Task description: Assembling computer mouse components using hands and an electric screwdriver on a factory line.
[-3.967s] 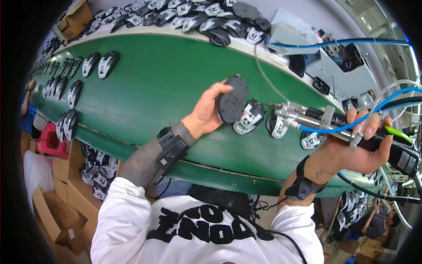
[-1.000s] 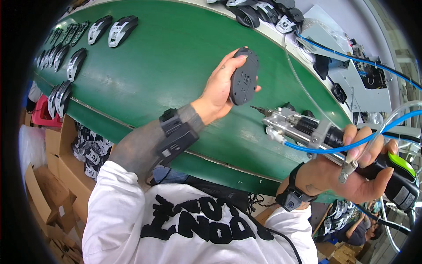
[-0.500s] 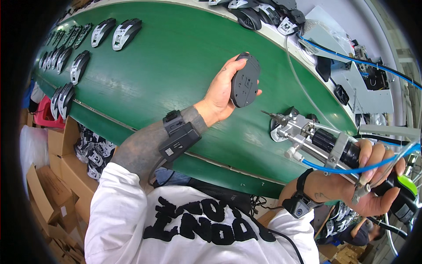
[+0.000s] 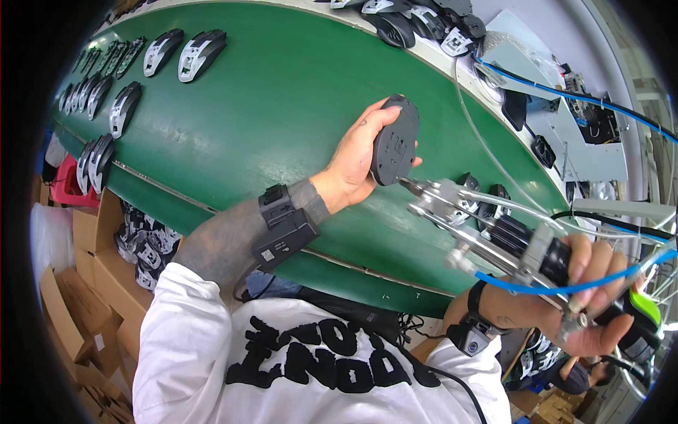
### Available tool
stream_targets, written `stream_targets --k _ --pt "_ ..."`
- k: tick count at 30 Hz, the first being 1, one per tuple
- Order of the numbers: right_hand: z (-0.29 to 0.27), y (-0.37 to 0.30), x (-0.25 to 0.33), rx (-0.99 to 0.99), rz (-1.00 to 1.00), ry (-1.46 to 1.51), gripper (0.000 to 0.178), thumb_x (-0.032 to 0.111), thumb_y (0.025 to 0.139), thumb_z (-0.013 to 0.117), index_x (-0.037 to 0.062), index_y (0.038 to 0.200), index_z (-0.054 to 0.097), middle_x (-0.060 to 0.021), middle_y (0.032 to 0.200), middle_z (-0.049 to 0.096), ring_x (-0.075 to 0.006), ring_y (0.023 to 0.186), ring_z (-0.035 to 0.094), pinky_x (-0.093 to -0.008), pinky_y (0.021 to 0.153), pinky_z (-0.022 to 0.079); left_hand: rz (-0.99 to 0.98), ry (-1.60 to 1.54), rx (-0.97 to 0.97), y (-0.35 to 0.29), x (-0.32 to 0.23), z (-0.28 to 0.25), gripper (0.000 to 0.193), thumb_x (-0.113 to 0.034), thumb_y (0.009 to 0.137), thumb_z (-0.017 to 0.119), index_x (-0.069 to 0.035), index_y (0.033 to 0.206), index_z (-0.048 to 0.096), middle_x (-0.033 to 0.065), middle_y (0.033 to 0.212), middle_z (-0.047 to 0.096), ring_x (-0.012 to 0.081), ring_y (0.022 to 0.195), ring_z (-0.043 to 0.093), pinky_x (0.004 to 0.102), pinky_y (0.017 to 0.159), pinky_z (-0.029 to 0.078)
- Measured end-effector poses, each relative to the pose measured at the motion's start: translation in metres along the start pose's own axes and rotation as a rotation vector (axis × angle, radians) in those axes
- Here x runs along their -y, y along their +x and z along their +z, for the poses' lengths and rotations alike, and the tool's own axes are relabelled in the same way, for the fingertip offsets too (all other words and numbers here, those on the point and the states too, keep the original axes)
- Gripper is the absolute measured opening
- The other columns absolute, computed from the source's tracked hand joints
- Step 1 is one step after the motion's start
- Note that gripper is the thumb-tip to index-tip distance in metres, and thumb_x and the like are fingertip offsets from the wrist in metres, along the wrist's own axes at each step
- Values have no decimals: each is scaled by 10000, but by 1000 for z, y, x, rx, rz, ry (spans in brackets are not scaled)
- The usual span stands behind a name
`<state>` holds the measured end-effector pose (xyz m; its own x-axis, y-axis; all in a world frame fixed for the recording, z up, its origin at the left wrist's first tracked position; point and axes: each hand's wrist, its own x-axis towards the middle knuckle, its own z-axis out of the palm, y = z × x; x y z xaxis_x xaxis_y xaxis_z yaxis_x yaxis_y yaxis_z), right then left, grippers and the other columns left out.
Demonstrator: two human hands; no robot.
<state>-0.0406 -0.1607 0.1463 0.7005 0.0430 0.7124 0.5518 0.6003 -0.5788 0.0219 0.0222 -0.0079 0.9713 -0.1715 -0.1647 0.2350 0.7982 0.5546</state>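
Just right of the frame's centre, the left hand [image 4: 352,157] holds a dark grey mouse [image 4: 397,145] above the green tabletop [image 4: 282,99], its flat underside turned to the camera. The fingers are clamped on it, the thumb over its upper end and other fingertips showing past its right edge.

At the lower right, the right hand [image 4: 590,297] has its fingers wrapped around a black and metal driver tool [image 4: 505,230], slightly blurred, with a blue hose [image 4: 551,286] along it. The tool's tip meets the mouse's lower end in view; whether they touch, I cannot tell.

Behind the tool lie 2 mouse shells, the right-hand shell [image 4: 496,201] mostly black. Toward the upper left, 2 black and silver shells [image 4: 201,56] lie side by side, with 1 more shell [image 4: 125,109] below. At the lower left, an open cardboard box [image 4: 127,283] holds more mouse parts [image 4: 147,247].
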Motion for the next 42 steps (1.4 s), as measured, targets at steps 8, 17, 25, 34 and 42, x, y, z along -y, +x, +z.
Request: stream_targets --k 8,17,25,34,42 --pt "-1 -3 -12 35 29 23 401 282 823 602 112 1088 354 -46 682 500 -199 601 539 -321 598 382 -27 -63 37 -3 9 3 509 -301 878 519 -84 1313 370 86 1021 520 176 846 571 381 725 552" --pt "-1 -8 -9 35 3 4 422 324 840 582 94 1114 359 -59 715 479 -169 572 508 -288 569 367 -20 -88 39 -10 8 -1 497 -304 878 514 -80 1299 375 87 1014 519 177 847 571 381 719 550" --pt "0 -6 -22 93 5 7 434 326 844 583 111 1142 352 -27 705 514 -170 607 543 -321 619 414 -6 -129 51 -15 8 6 501 -302 884 501 -83 1309 350 97 1025 520 183 866 570 367 701 546" --pt "-37 1 33 -39 125 -188 391 284 864 559 69 1100 334 -39 665 519 -166 535 557 -256 416 412 307 1442 112 19 -4 13 550 -418 890 526 -73 1306 424 141 1376 362 293 1260 373 385 1024 322" --pt "-75 -27 67 -217 132 -274 422 227 795 686 56 994 356 -57 598 514 -172 458 514 -288 450 458 1068 1942 73 225 -59 34 494 -196 720 617 -17 1158 475 203 1198 454 386 1114 447 424 947 395"
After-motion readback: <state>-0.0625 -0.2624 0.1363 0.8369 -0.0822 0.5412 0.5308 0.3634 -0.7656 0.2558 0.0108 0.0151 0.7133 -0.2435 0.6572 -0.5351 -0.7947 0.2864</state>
